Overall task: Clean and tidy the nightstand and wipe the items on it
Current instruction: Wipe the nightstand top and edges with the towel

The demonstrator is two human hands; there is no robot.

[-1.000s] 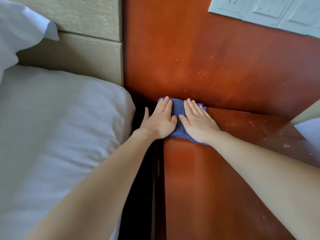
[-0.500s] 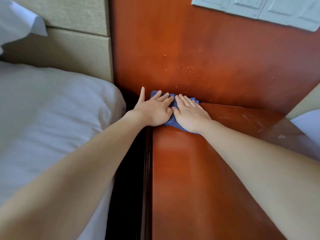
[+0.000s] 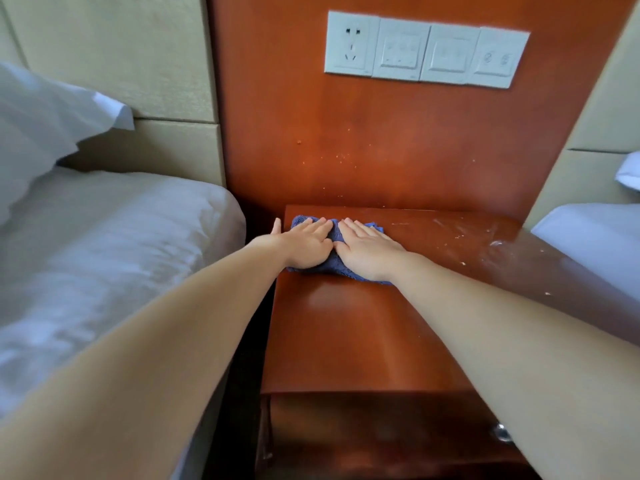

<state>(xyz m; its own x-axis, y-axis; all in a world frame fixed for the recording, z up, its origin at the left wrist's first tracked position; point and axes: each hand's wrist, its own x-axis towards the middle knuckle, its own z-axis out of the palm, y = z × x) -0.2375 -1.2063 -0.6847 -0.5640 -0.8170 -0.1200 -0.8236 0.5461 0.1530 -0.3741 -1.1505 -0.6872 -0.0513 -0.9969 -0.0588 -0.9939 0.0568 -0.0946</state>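
Observation:
A blue cloth (image 3: 334, 266) lies on the far left corner of the red-brown wooden nightstand (image 3: 339, 341). My left hand (image 3: 304, 244) and my right hand (image 3: 369, 252) press flat on the cloth side by side, fingers straight and pointing at the back panel. The hands cover most of the cloth. White crumbs and smears (image 3: 460, 233) speckle the far right part of the nightstand top. No other items stand on the top.
A bed with white sheets (image 3: 104, 254) and a pillow (image 3: 38, 133) adjoins the nightstand's left side. Another white bed (image 3: 595, 240) lies to the right. A row of white sockets and switches (image 3: 426, 50) sits on the wooden back panel. A drawer knob (image 3: 502, 433) shows below.
The view tilted up and back, bringing the sockets and the drawer front into sight. Both hands stay flat on the cloth at the far left corner.

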